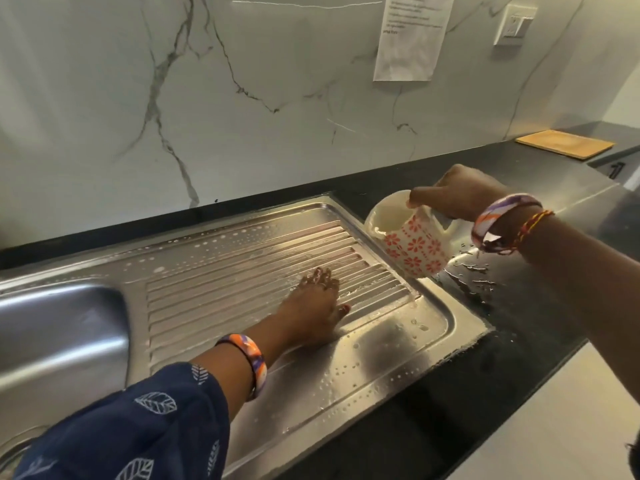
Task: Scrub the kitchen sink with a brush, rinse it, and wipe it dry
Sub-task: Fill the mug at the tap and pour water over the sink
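Observation:
The steel sink unit has a ribbed draining board (242, 258) in the middle, wet and dotted with soap bubbles, and a basin (62, 327) at the left. My left hand (313, 306) lies flat with straight fingers on the ribs. My right hand (457, 197) grips a white mug with red flowers (412, 237) by its handle. The mug is tipped on its side, mouth to the left, over the board's right edge. No brush is in view.
A black countertop (502, 306) surrounds the sink, with water splashes right of the board. A wooden board (564, 143) lies at the far right. The marble wall (242, 98) carries a paper notice (412, 36) and a socket (514, 24). The basin's drain (14, 452) shows at bottom left.

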A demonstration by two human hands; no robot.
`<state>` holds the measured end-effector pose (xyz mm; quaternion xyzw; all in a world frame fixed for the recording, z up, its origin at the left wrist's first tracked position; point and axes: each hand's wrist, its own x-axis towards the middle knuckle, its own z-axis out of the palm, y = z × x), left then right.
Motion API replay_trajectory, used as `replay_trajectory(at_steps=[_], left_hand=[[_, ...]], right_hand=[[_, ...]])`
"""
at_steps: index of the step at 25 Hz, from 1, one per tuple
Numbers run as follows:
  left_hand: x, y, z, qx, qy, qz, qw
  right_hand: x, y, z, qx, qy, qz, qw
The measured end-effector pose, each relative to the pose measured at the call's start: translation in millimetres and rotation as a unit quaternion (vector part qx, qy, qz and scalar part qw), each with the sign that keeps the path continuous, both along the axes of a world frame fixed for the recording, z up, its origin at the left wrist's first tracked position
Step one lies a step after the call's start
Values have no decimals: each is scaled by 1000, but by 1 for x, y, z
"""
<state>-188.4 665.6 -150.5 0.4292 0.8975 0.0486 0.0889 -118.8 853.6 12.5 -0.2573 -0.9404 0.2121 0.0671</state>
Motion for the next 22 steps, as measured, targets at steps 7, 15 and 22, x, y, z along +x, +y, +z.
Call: replay_trajectory(at_steps=[7,15,22], left_hand=[[1,58,10,-34,-30,-91,995],[-34,50,-7,-33,-39,-78,996],[-60,66,-7,-23,-48,-68,996]], right_hand=[[-15,27,-21,163,-87,-36,982],[-33,44,-15,-110,-36,-32,993],[-70,52,-19,78,-161,-8,984]])
